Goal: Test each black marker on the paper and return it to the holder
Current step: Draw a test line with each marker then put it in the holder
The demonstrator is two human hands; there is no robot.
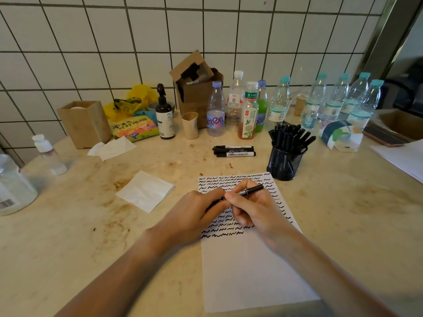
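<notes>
Both hands are covering up most of the marker (251, 190) they're gripping, so whether the cap is on or off is staying a mystery, and they're also blocking a good chunk of the squiggle rows on the paper (247, 266). The frame is cutting off the big clear jar (13, 188) at the left edge and the loose white sheets (402, 159) at the right. The label print on the markers lying on the bench (234, 151) is looking too small to read.
</notes>
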